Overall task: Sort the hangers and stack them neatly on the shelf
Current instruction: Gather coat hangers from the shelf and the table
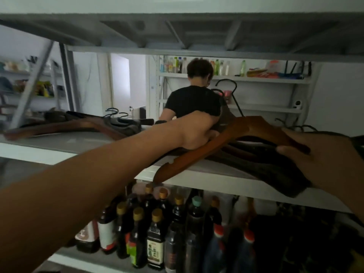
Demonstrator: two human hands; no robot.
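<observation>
Both hands, left [197, 133] and right [323, 154], grip the brown hanger [216, 148] between them.

The shelf [197, 179] is white along its front edge, pale grey on top. The hanger [212, 150] across that edge is warm orange-brown wood; the hanger pile [262, 160] behind it on the shelf is much darker brown, almost black, with black hooks. Under the shelf, the bottles [157, 229] are dark brown-black with gold caps, one cap mint green, two red-and-white. Beyond the shelf, a person's shirt [189, 103] is black.
</observation>
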